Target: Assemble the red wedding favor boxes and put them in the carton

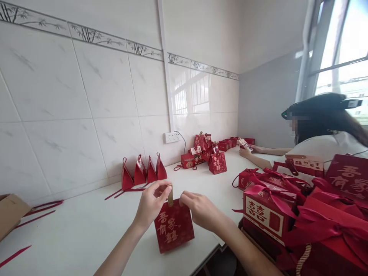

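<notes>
A red gift box (174, 230) with gold Chinese lettering stands slightly tilted on the white table, close in front of me. A gold strap (170, 196) rises from its top. My left hand (152, 203) pinches the upper end of that strap between thumb and fingertips. With curled fingers, my right hand (198, 209) grips the box's upper right corner; its fingertips are partly hidden. Behind my left hand, several small red peaked boxes (140, 174) with ribbon loops stand in a row by the wall.
On the right, a heap of red gift boxes (266, 214) with ribbon bows rises beside my right forearm. More red boxes (217, 163) stand near the wall socket (172, 137). A co-worker (324, 130) handles a box at the far right. A cardboard box (13, 214) and ribbons lie left.
</notes>
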The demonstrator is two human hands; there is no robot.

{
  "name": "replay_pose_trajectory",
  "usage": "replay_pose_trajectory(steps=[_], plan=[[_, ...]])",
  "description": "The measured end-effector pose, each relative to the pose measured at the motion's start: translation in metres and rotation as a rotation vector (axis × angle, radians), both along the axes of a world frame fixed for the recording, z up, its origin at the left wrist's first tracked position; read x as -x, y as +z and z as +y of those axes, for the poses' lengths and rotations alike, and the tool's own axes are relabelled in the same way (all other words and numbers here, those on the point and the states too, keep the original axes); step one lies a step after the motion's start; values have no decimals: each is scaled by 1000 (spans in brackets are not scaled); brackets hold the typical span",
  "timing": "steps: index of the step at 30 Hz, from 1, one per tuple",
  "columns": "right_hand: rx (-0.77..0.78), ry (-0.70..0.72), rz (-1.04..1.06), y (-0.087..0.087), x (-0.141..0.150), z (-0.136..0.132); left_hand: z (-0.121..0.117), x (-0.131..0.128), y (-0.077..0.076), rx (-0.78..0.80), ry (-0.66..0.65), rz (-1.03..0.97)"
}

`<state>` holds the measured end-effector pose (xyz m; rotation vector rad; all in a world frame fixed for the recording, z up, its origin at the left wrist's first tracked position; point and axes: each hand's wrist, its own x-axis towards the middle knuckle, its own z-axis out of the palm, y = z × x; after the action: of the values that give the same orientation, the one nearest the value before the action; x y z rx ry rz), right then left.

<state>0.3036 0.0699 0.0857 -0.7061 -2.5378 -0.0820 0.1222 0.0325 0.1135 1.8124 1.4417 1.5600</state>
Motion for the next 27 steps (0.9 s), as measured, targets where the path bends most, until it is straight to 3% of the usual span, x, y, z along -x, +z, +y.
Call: replay_pose_trajectory(steps=[5, 12, 19, 23, 27], plan=[[57, 25, -35, -3, -14, -1, 2, -9, -9, 2, -36, -46], [125, 109, 117, -21, -22, -4, -8, -5, -38, 156, -145, -86], [153, 51, 650, -37, -1, -14, -16, -9, -53, 106, -94, -81], [106, 107, 689, -41, 10, -14, -17, -13, -60, 68, -101, -123], [38, 63, 736, -47, 16, -12, -15, -19, -65, 91, -17, -175]])
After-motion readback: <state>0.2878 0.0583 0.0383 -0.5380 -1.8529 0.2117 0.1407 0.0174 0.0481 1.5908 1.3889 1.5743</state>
